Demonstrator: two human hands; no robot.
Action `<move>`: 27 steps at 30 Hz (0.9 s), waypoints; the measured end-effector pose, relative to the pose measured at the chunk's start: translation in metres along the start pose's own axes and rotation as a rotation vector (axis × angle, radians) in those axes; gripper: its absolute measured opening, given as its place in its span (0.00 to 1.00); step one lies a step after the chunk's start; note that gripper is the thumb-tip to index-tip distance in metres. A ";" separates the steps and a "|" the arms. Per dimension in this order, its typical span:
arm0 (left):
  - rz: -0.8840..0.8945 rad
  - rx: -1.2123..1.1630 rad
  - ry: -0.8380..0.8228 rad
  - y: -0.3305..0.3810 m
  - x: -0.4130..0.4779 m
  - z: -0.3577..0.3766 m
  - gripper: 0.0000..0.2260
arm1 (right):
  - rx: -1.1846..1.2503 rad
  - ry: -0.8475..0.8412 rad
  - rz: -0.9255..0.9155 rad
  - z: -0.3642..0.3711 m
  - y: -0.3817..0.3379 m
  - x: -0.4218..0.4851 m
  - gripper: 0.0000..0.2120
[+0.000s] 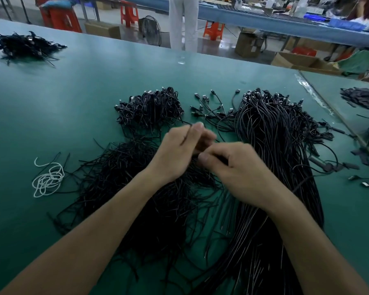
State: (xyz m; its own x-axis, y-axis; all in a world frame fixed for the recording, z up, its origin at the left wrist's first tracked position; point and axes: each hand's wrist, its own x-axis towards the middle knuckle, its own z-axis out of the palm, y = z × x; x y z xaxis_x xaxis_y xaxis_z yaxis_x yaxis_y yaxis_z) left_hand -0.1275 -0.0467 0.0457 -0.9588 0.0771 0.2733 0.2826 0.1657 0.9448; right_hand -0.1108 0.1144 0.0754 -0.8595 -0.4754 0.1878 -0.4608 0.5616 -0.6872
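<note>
At the far left corner of the green matted worktable (73, 92) lies a frayed heap of black cables (24, 46), well apart from the work. Nearer, a thin white cord wound in loose loops (48, 179) rests on the mat just beside a wide, flat scatter of short black wire pieces (124, 188). Beyond that scatter sits a mound of coiled black cables with small metal plugs (149, 107). From its near edge a thin black wire strand (186, 123) runs to the left hand (179, 152), which is raised over the scatter with its fingers curled and the thumb and fingertips pinching the strand. The right hand (239, 173) is close against it, fingers clenched inward and thumb pressed to the forefinger; motion blur smears the spot, but it seems to nip the same strand. Behind the hands a few loose black leads with plugs (211, 105) fan out on the mat. To the right stretches a long, thick sheaf of straight black plug-ended cables (275, 145), passing under the right forearm. At the far right lie flat black strips (362, 96).
</note>
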 end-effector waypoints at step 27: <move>-0.205 -0.041 -0.194 0.000 -0.017 0.001 0.23 | 0.035 0.090 -0.036 -0.012 0.008 0.005 0.05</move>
State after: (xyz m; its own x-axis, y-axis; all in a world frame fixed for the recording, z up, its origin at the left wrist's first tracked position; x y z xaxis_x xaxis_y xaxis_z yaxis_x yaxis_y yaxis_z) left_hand -0.1108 -0.0474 0.0407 -0.9715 0.2338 0.0397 0.0782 0.1577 0.9844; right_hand -0.1214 0.1248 0.0792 -0.8595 -0.4314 0.2742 -0.4853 0.5206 -0.7024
